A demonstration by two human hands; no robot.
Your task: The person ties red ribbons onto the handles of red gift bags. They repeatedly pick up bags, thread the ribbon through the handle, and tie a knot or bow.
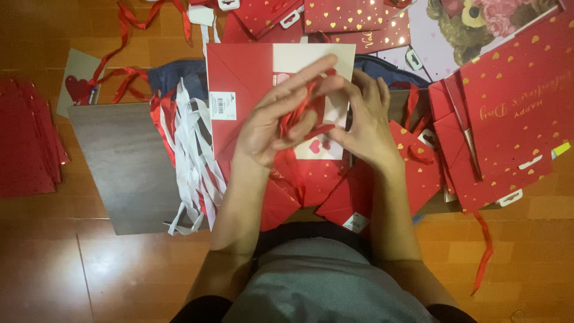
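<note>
— How much room is there around the hands?

— Little. The left hand (272, 122) and right hand (368, 122) meet over a flat red bag (251, 90), hemmed in by a pile of white and red ribbons (191, 155) on the left and stacked red bags (508, 113) with gold hearts on the right. More bags (353, 21) crowd the top edge. The only open space is the bare wood floor (60, 263) at lower left and the grey board (119, 161) under the work.

— What are the fingers doing?

— Both hands pinch a thin red ribbon (299, 119). The left fingers stretch long over it, loosely curled; the right fingers close narrowly on its end.

— Materials?

— Glossy card bags, satin ribbon, white plastic hangers, matte board.

— Anything unclear?

— Where the ribbon runs beneath the palms is hidden. A picture of a teddy bear (472, 24) is cut off at the top, as is a red stack (30, 143) at the left edge.
</note>
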